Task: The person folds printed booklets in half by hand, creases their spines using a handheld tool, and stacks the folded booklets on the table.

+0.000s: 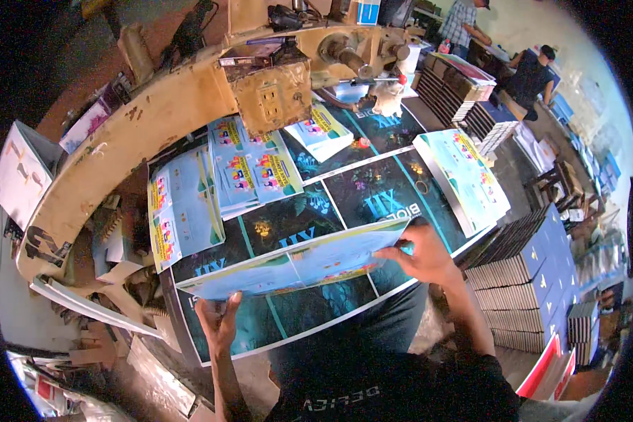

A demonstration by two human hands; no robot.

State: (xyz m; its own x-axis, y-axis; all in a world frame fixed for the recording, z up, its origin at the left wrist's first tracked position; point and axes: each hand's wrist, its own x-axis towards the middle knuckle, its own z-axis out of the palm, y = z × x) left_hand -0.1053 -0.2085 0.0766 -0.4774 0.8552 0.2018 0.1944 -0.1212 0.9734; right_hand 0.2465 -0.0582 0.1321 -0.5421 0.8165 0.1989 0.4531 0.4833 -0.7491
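- On a work table point(190, 352) covered with dark printed sheets, a person holds a wide light-blue printed sheet point(295, 264) flat and level just above the surface, one hand at each end, so it stays taut and does not sag.
- Left hand point(221, 320) grips the sheet's near-left corner, fingers curled up around the edge.
- Right hand point(422, 253) pinches the sheet's right end from above, thumb and fingers closed on it.
- The sheet lies across the middle of the table, directly in front of the person's body, its long edge running slightly uphill from left to right.
- Beyond it, other stacks of the same light-blue prints sit apart from one another: one stack point(183, 211) at the left, a fanned stack point(253, 169) behind the centre, a small pile point(320, 133) further back, and a neat stack point(464, 179) at the right edge. Keeping them separate likely keeps the piles sorted.
- A heavy tan machine arm point(155, 119) curves around the table's left and far sides, closing those edges off.
- Open room is mostly the dark patch between the stacks, and the near edge beside the person.
- To the right, below the table's edge, blue-covered book stacks point(534, 281) stand close together.
- Two other people work in the far background at upper right.
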